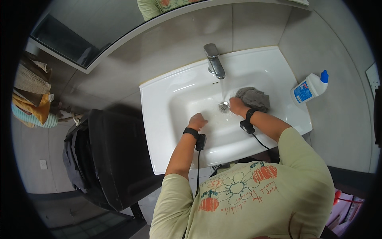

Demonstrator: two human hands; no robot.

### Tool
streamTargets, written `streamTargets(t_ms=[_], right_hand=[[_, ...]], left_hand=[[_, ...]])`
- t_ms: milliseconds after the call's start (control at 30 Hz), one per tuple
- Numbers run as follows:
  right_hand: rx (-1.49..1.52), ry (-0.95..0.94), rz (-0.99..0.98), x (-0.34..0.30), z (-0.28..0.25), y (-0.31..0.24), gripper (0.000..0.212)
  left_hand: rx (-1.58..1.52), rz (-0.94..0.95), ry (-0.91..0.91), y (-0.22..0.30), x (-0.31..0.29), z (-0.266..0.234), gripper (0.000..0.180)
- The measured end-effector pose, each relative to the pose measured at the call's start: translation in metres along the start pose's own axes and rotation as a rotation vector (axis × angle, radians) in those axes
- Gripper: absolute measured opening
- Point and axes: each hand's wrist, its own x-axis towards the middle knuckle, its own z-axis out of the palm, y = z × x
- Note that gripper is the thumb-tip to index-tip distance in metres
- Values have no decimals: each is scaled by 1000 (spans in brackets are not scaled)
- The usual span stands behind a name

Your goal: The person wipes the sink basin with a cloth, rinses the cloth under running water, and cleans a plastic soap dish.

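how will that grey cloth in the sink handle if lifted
The grey cloth would likely sag, since it lies in a soft, crumpled heap. It may feel heavy for its size and drip, as it sits in the sink close to running water, though its wetness is unclear.

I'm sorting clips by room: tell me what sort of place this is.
Probably a bathroom or washroom: a white washbasin, a chrome faucet running into it, and a mirror above.
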Motion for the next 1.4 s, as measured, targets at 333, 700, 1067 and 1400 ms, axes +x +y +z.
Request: streamTargets(t_ms=[333, 700, 1067, 1400], right_hand=[[647, -656, 105, -11, 0, -12, 13], [959, -213, 314, -33, -77, 4, 5], [357, 582, -137, -23, -130, -21, 7], [-175, 608, -551, 2, -173, -117, 46]], left_hand=[[-514, 476, -301, 35, 44, 50, 9], [-1441, 289, -293, 112, 73, -11, 19], [-1189, 459, -417, 123, 25, -33, 30], [-245, 461, -147, 62, -47, -13, 16]])
